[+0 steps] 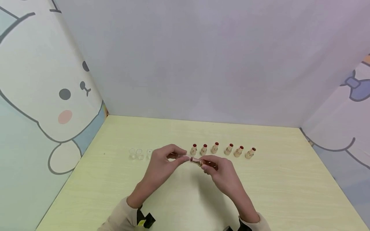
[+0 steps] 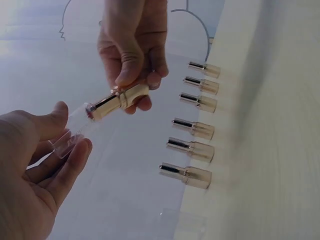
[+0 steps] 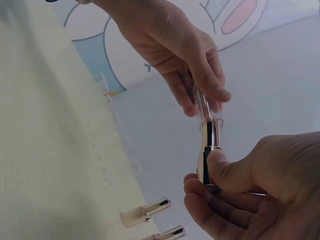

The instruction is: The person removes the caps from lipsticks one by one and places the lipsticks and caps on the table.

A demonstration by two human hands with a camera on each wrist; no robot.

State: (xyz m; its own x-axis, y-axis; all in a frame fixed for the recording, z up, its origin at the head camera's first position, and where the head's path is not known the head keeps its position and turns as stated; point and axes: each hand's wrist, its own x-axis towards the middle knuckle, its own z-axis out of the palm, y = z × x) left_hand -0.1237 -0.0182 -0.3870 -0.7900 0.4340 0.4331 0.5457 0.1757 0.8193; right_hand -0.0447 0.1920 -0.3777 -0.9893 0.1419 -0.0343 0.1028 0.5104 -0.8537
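Note:
Above the middle of the table, my left hand (image 1: 165, 163) pinches a clear plastic cap (image 2: 74, 134) between thumb and fingers. My right hand (image 1: 222, 173) grips a shiny gold lipstick tube (image 1: 196, 161) by its base, tilted with its narrow end towards the cap. In the right wrist view the cap's mouth (image 3: 204, 112) is lined up with that narrow end and overlaps its tip. How far the tip sits inside cannot be told. The left fingers hide much of the cap in the head view.
Several gold lipstick tubes (image 1: 215, 148) with red tops stand in a row behind my right hand. Several clear caps (image 1: 140, 154) stand in a row at the left, some hidden by my left hand. A pale backdrop (image 1: 190, 64) rises behind the wooden table (image 1: 289, 179).

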